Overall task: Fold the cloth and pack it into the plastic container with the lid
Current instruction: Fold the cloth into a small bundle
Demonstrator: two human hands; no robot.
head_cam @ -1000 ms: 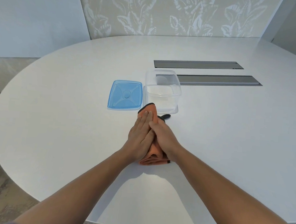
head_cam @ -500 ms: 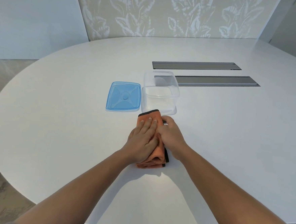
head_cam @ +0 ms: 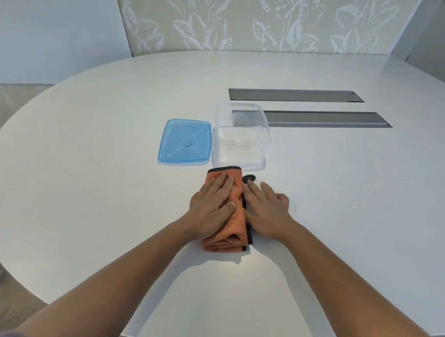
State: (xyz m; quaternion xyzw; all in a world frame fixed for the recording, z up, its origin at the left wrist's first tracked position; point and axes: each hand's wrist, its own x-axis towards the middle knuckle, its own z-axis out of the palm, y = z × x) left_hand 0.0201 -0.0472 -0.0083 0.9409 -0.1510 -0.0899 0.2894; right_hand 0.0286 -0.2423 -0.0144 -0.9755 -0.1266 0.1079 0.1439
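An orange cloth (head_cam: pixel 234 229) with black trim lies folded into a narrow strip on the white table, just in front of the clear plastic container (head_cam: pixel 240 136). The container stands open and empty. Its blue lid (head_cam: pixel 185 142) lies flat to the left of it. My left hand (head_cam: pixel 215 200) presses flat on top of the cloth, fingers spread. My right hand (head_cam: pixel 267 208) rests flat on the table against the cloth's right edge, holding nothing. A black hanging loop (head_cam: pixel 248 178) sticks out at the cloth's far right corner.
Two long grey cable slots, the far one (head_cam: pixel 296 95) and the near one (head_cam: pixel 327 118), are set in the round white table (head_cam: pixel 83 185) behind and to the right of the container. The table's curved edge runs close on the left and front.
My right hand has slid off the top of the cloth to its right side. The left hand stays pressed on the cloth, which now lies flatter and straighter.
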